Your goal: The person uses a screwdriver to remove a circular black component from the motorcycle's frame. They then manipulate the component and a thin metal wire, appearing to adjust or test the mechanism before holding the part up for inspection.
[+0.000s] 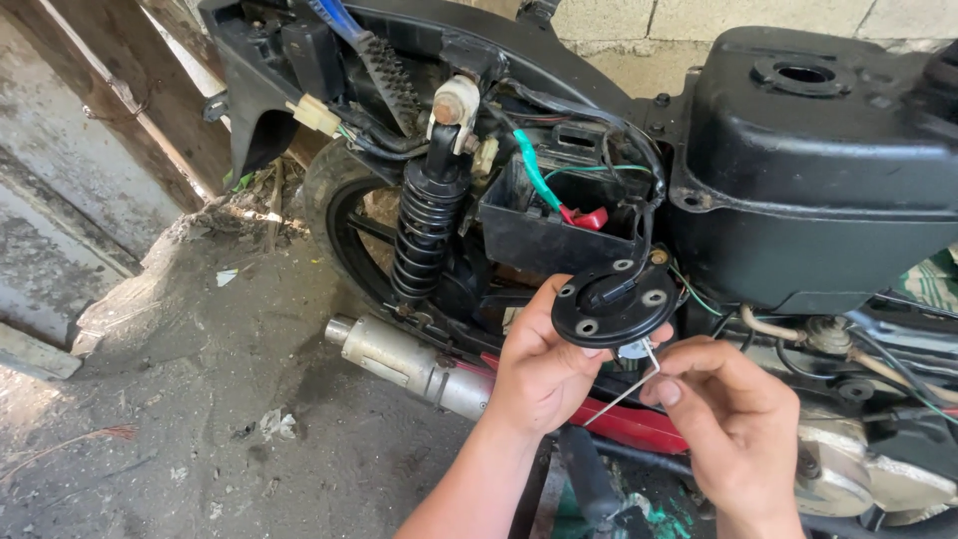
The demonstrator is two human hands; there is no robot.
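Fingers first: the left hand [544,364] is closed around a black round disc [615,302], thumb under its near edge and fingertips behind it, tilting the face toward the camera. The right hand [723,409] pinches narrow on a thin metal rod [627,387] that runs from beneath the disc down toward the left wrist; the other right fingers curl loosely.

The disc is out of the motorcycle and held in the air, just in front of and below the open black box [544,232], with a short black lead rising from its centre back toward the wiring. Its ring of holes carries no screws, so the part appears already unfastened and lifted free; by the look of it, work on the rod is under way, and refitting is not done.

Around the hands: the black tank [818,170] bulges close on the right, its round opening [804,73] uncovered at the top. A coil shock [427,225] stands upright to the left, touching nothing held. The silver exhaust [409,361] lies below and left. Loose green and red wires [559,195] hang in the box just above the disc, the tightest spot. Open room lies toward the camera and left over the dirt floor [200,399].
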